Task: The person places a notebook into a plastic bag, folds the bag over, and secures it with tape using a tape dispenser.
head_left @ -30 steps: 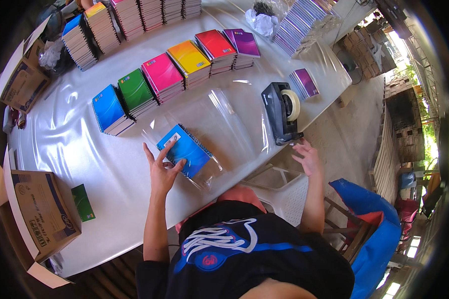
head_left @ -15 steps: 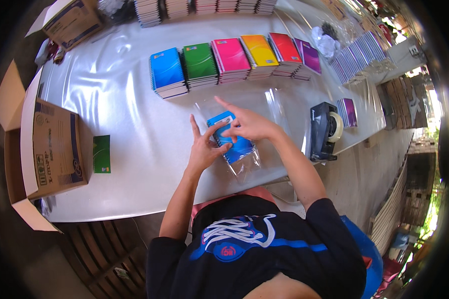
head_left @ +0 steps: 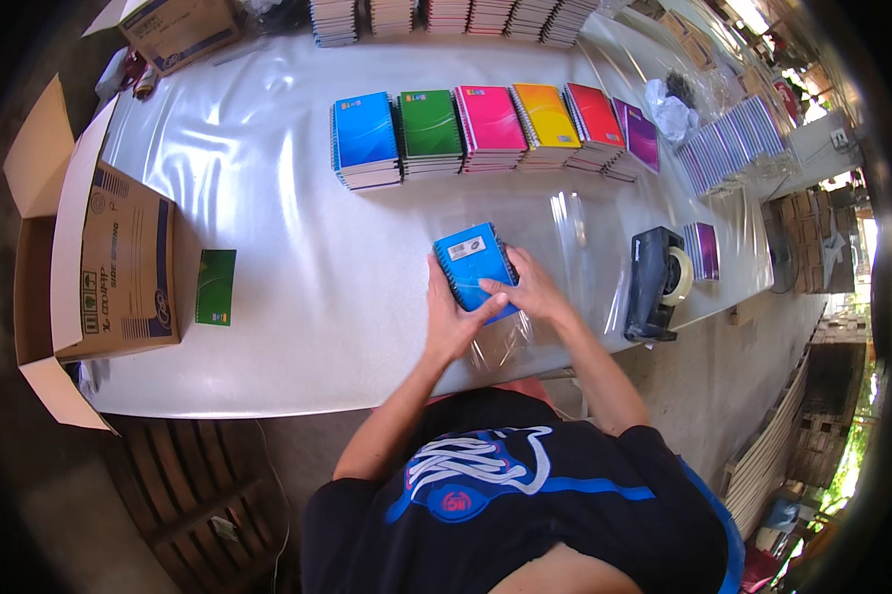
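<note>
A small blue spiral notebook with a white label on its cover is gripped at both sides, over a sheet of clear plastic film on the table. My left hand wraps its left and lower edge, thumb on the cover. From the right, my right hand closes round the other edge, its thumb also on the cover. The film spreads to the right of the notebook and crumples below it near the table's front edge. The notebook's underside is hidden.
Stacks of notebooks, from blue to purple, form a row beyond my hands. At right stands a black tape dispenser. An open cardboard box and a green notebook cover are at left. More notebooks line the far right.
Both hands have gone from pointing fingers over the notebook to gripping its sides. Its cover and label now show more fully. The whole view has shifted slightly.
</note>
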A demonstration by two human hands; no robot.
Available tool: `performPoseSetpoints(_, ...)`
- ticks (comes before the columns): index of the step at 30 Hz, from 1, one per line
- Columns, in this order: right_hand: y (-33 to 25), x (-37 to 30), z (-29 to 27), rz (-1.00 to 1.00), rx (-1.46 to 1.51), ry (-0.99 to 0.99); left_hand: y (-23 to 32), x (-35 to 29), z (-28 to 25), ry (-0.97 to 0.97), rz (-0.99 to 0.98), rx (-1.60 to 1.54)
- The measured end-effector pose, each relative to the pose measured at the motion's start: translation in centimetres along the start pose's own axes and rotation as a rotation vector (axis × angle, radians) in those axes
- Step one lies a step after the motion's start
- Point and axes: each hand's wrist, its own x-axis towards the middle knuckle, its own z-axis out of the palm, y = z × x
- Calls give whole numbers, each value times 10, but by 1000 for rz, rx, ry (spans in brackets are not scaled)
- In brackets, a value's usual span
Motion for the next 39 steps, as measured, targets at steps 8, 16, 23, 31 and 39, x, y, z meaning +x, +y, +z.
performPoseSetpoints(8,2,-63,-4,-378,216,275,40,-30,34,-83,407,115)
performPoseSetpoints(16,58,-66,20,-233,53,214,-1,-22,43,-224,338,11)
performPoseSetpoints(23,5,-106,-8,-385,191,538,9,-8,-8,-194,1032,738)
performPoseSetpoints(31,-16,-105,-19,-407,-77,488,70,18,-10,-562,1074,1040)
performPoseSetpoints(39,-24,-102,-20,-422,-576,463,76,23,-13,-709,932,918)
